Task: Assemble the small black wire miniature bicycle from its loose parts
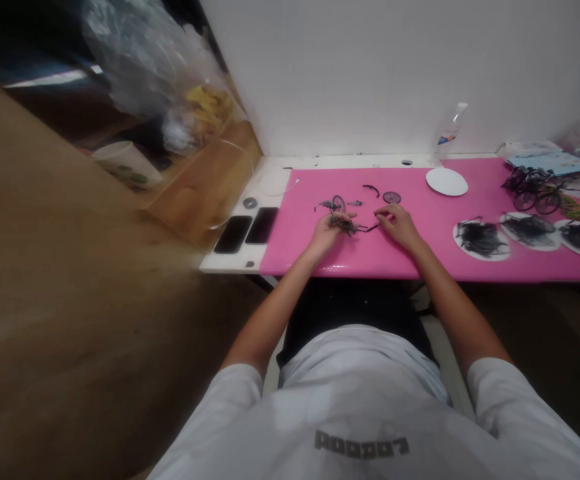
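Observation:
My left hand is closed around a small black model bicycle, partly hidden by the fingers, with one spoked wheel sticking up. To its right, my right hand pinches a thin dark part that reaches toward the model; whether it is joined to it I cannot tell. Beyond the hands on the pink mat lie a loose spoked wheel, a curved black piece and a small dark part.
Several white plates of black parts stand at the right, with assembled model bicycles behind them. A white plate and a clear bottle are at the back. Two phones lie left of the pink mat.

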The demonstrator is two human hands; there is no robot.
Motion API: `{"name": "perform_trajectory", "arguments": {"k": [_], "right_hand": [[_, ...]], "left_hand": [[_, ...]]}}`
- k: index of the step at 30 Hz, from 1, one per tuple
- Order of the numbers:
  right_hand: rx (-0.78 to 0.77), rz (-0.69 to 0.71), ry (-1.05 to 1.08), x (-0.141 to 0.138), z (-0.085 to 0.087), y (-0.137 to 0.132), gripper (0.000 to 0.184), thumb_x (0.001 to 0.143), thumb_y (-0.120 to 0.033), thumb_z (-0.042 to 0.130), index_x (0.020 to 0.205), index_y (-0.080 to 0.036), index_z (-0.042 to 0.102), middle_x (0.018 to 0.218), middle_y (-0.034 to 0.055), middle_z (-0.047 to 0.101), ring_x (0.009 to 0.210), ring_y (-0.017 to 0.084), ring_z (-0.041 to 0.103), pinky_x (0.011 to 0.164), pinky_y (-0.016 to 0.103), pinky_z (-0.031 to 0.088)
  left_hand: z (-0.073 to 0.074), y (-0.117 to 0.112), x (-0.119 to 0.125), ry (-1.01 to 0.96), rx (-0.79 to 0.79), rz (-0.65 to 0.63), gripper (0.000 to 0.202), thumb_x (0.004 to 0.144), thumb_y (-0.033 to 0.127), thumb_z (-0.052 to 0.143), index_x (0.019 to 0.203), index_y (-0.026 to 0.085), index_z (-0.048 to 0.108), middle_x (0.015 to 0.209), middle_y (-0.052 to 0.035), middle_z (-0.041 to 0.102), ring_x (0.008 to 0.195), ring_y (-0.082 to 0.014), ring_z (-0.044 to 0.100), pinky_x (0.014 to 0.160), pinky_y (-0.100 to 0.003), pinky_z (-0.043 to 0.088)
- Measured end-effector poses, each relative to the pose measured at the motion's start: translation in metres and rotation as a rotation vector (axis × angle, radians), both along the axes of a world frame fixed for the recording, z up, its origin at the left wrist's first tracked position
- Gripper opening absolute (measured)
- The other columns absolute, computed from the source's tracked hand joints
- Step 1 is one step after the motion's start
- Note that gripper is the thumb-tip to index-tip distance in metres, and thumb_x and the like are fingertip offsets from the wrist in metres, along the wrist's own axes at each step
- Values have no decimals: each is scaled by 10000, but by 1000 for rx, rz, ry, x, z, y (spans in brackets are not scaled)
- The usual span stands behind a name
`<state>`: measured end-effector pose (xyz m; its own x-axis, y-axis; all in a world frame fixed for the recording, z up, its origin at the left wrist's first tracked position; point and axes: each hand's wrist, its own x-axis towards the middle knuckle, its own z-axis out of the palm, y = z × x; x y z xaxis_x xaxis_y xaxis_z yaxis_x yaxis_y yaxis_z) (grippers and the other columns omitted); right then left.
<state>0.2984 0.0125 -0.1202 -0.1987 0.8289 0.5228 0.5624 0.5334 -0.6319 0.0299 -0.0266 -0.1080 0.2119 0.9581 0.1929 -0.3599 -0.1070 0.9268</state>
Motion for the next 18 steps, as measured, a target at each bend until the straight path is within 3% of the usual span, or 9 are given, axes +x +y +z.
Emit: {"name": "perform_trajectory", "arguments": {"k": [6, 11, 15, 18], "right_hand": [[-112, 61, 138, -20, 24, -17, 364, 946, -598, 814, 1020, -244, 858, 1052, 108, 843, 928, 281, 762, 843, 459, 630], [-143, 115, 149, -31, 36, -26, 401, 896, -634, 859, 989, -244, 869, 1015, 100, 848, 853, 258, 759, 782, 433, 628], [-143, 138, 186, -35, 42, -32, 406, 868, -634, 891, 988, -247, 866, 1022, 99, 848, 868, 256, 767, 783, 426, 630], [-161, 146, 193, -38, 46, -36, 418, 836, -635, 920, 973, -244, 867, 1002, 97, 846, 846, 247, 759, 777, 416, 626]], "left_hand": [[1, -2, 1, 19, -5, -2, 89, 841, 163, 765, 883, 151, 687, 1303, -196, 805, 909, -210, 833, 977, -416, 638], [-4, 1, -4, -23, 56, -113, 187, 749, 252, 802, 913, 167, 773, 1303, -170, 811, 1082, -293, 824, 1083, -482, 596], [-6, 1, -5, 81, 112, -67, 233, 858, 398, 833, 868, 174, 765, 1313, -185, 802, 1243, -327, 772, 1184, -510, 533], [-8, -2, -2, 128, 147, -29, 277, 867, 398, 891, 977, 194, 741, 1388, -169, 773, 1342, -328, 725, 1243, -529, 491]]}}
